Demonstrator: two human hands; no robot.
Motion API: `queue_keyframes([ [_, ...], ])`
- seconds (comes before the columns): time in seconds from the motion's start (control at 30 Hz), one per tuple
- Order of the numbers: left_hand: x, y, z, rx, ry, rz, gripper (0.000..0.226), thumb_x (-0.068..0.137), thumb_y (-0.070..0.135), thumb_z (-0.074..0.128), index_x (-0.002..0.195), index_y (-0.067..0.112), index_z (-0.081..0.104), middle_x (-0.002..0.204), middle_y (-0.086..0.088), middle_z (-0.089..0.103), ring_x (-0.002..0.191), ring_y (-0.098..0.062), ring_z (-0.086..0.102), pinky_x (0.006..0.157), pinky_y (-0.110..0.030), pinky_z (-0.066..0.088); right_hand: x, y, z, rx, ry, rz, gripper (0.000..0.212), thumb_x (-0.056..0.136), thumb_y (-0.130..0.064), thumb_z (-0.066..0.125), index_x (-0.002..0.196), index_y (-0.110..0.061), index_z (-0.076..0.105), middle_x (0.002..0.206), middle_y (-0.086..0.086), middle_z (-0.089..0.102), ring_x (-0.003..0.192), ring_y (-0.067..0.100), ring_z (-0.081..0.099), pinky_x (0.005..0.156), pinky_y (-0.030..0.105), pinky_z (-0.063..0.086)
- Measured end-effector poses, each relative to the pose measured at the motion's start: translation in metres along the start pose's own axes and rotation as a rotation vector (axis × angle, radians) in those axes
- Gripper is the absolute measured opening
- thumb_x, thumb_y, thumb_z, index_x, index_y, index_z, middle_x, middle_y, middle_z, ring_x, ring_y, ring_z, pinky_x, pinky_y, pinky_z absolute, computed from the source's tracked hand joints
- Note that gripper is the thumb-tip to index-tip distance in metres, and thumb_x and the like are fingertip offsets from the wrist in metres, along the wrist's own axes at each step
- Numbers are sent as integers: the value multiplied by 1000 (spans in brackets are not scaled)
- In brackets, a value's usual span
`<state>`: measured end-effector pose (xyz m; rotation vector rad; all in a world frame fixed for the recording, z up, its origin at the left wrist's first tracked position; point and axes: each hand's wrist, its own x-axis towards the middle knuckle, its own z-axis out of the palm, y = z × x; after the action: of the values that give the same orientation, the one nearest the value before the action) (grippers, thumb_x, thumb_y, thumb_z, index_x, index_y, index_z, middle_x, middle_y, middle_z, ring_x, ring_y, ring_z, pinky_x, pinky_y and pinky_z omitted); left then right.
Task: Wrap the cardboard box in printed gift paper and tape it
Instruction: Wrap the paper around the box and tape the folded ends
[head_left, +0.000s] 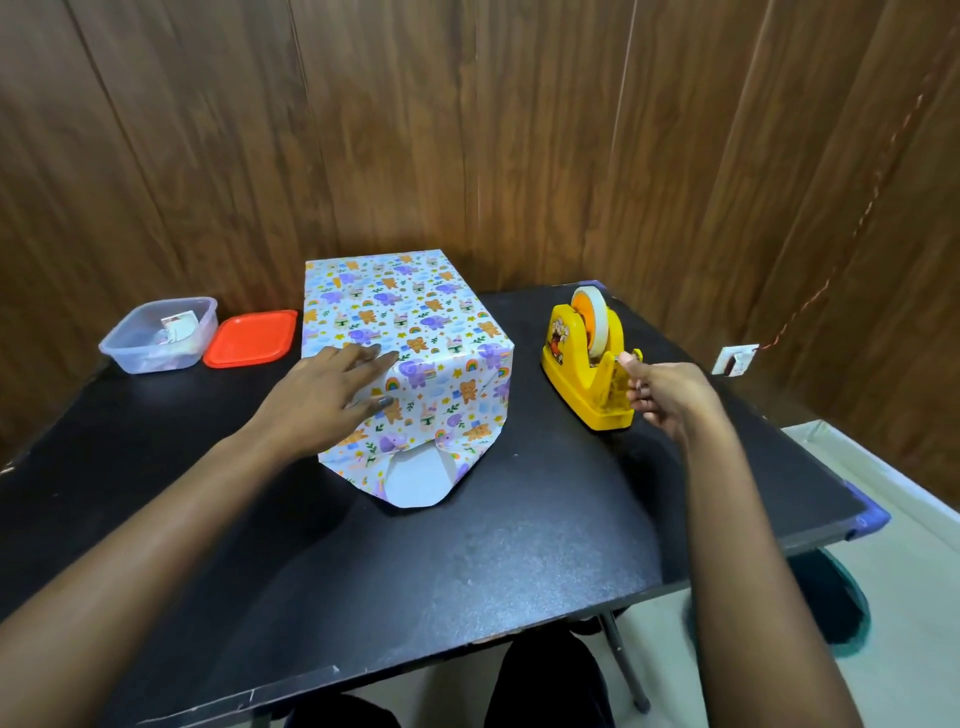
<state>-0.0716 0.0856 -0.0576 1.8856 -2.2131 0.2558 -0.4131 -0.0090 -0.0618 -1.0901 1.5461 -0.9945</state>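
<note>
— Where is the box (410, 322)?

— Mid-table, towards the far edge of the black table (467, 561), its far end close to the wooden wall (467, 130). None of the cardboard shows. The gift paper (447, 291), printed with bears, elephants and rainbows, covers the top and the right side.

— And the near end?

— Folded down loosely. A flap (415, 486) with its white underside showing lies on the table below it. I can't tell how the far end and the left side are folded, as they face away.

— What is the left hand (332, 389) doing?

— It lies flat on the paper at the near left corner of the top, fingers straight and spread, pressing down. It covers whatever seam or edge runs under the palm.

— The right hand (667, 395)?

— It is at the near end of the yellow tape dispenser (582, 364), which stands to the right of the box and apart from it. The fingers are curled and the thumb is up by the cutter. The hand is a little blurred, so I can't tell whether a tape end is pinched between them.

— Is the tape visible?

— The roll of tape (592, 312) sits upright in the dispenser, its lower half hidden by the yellow body.

— Anything else?

— At the far left is a clear tub (156, 338) with small things inside, too blurred to name. A red lid (249, 338) lies flat beside it. A white socket (735, 360) is on the wall at the right. The table's near left corner is cut off by the frame edge.
</note>
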Motion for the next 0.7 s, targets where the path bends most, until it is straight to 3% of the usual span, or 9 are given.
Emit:
queue_keyframes([
  [0.13,0,-10,1,-72,15,24,53,94,43,44,144,32,31,150,9,32,133,-14,34,104,-31,29,-5,12,14,282,13,8,36,91,-33,59,64,-13,48,63,2,54,57,13,51,59,26,40],
  [0.33,-3,-24,7,-92,103,137,56,87,38,57,139,25,43,144,3,43,135,-22,37,103,-43,35,-10,22,35,790,-16,141,30,90,-29,60,69,-11,51,44,-2,61,68,15,60,64,29,50],
  [0.43,-5,-24,11,-69,105,121,61,85,31,65,141,26,39,147,5,38,139,-21,30,105,-43,30,-13,34,41,932,-37,207,25,92,-24,57,75,-8,51,63,5,63,71,16,60,77,31,55],
  [0.47,-5,-24,12,-52,101,122,64,85,31,66,141,26,38,148,5,37,139,-22,31,105,-43,30,-17,37,41,987,-58,211,24,93,-24,56,76,-7,51,67,5,62,69,17,62,74,29,57],
  [0.57,-6,-23,12,-11,104,119,67,83,29,68,142,26,37,148,3,37,138,-24,33,104,-44,31,-37,32,50,973,-197,153,23,94,-23,53,75,-10,52,53,1,65,52,11,67,47,22,55],
  [0.7,-9,-20,13,18,130,128,67,82,25,69,141,22,39,146,0,40,135,-28,38,103,-45,33,-84,22,106,688,-516,146,19,93,-14,53,74,-12,56,53,0,65,51,10,66,50,19,51],
])
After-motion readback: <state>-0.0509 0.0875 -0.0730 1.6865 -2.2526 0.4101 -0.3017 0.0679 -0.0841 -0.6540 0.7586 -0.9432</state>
